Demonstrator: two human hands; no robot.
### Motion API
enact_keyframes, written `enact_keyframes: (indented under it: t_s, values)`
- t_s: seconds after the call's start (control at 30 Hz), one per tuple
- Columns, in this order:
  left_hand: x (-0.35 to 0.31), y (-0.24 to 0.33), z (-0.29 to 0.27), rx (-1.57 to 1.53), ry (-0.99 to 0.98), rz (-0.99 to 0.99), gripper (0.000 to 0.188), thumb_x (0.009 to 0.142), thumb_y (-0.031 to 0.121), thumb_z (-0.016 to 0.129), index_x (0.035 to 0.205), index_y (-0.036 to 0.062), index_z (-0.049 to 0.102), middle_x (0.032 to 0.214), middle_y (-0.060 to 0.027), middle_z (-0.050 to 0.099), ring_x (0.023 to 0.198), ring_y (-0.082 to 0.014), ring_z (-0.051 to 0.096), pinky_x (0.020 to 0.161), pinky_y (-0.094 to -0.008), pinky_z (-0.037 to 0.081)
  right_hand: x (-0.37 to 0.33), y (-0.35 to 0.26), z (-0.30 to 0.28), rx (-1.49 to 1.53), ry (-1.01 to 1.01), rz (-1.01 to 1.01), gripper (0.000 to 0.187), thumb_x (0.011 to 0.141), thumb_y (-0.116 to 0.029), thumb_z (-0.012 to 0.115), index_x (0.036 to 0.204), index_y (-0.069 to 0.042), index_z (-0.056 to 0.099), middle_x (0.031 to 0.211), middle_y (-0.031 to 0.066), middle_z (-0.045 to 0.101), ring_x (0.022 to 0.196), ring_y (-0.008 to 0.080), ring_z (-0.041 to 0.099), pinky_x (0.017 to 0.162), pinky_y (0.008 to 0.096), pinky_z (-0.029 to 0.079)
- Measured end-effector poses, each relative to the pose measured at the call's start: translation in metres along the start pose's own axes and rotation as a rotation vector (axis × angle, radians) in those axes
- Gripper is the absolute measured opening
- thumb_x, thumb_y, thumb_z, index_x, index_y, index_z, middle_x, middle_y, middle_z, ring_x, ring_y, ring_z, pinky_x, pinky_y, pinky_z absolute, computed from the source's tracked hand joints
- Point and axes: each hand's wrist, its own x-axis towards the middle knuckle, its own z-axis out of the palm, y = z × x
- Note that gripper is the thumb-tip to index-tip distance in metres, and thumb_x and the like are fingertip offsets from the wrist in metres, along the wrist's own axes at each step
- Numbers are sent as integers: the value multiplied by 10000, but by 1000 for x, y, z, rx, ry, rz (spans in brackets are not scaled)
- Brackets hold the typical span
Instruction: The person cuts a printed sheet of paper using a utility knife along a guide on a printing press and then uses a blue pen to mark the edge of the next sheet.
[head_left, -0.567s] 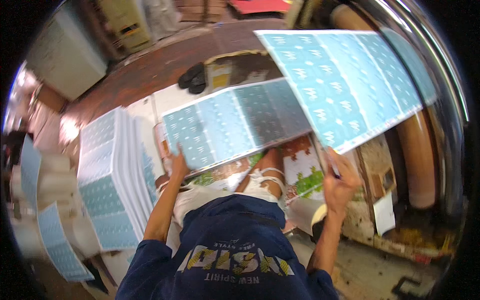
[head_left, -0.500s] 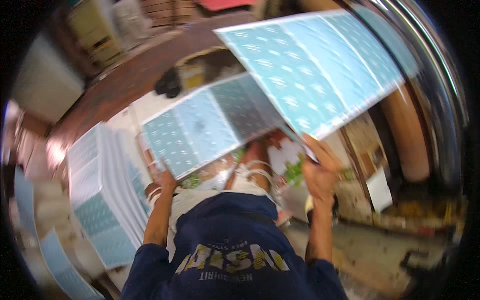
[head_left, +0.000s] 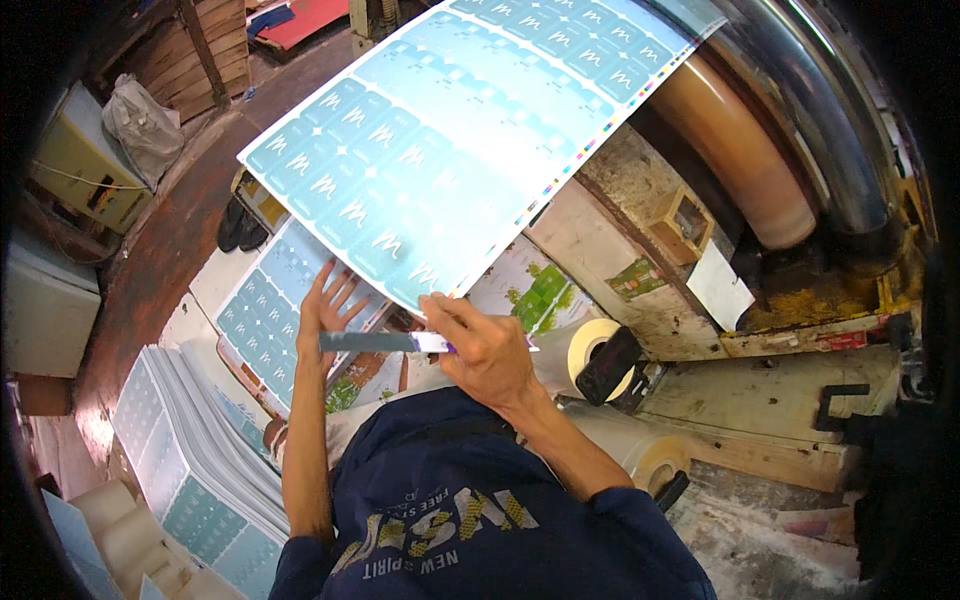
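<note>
A large printed sheet (head_left: 450,150) in light blue and teal stretches from the rollers at the upper right toward me. My right hand (head_left: 490,355) is closed near its front corner. In the same hand is a knife (head_left: 365,342) with a long flat grey blade pointing left and a white and purple handle, mostly covered by the fingers. My left hand (head_left: 335,305) is open, fingers spread, just beside the sheet's front left edge; whether it touches the sheet I cannot tell. Below lies another printed sheet (head_left: 262,325) of the same design.
A tall stack of printed sheets (head_left: 165,430) stands at the left. Shiny metal rollers (head_left: 800,90) and a brown roller (head_left: 745,150) are at the upper right. Rolls of film (head_left: 590,350) sit beside my right forearm. Black shoes (head_left: 240,228) rest on the far left floor.
The right hand has moved left and nearer, bringing the sheet over the lower one. My left hand has left the lower sheet's edge and risen, fingers spread. The view has turned.
</note>
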Motion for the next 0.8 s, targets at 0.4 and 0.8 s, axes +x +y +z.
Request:
enact_keyframes:
  t_s: [0.4, 0.8]
  values:
    - [-15, 40, 107, 481, 253, 290, 532, 875, 95, 677, 1307, -68, 414, 1201, -151, 560, 1050, -204, 582, 911, -322, 493, -163, 195, -83, 46, 712, 1097, 297, 819, -216, 750, 970, 26, 667, 715, 13, 634, 624, 84, 539, 582, 262, 453]
    - [-46, 52, 92, 602, 317, 344, 513, 888, 135, 677, 1295, -63, 435, 1183, -135, 570, 1024, -180, 574, 908, -319, 465, -254, 254, -91, 105, 371, 1298, 814, 588, -358, 916, 1212, 32, 568, 921, 64, 614, 722, 144, 581, 655, 307, 490]
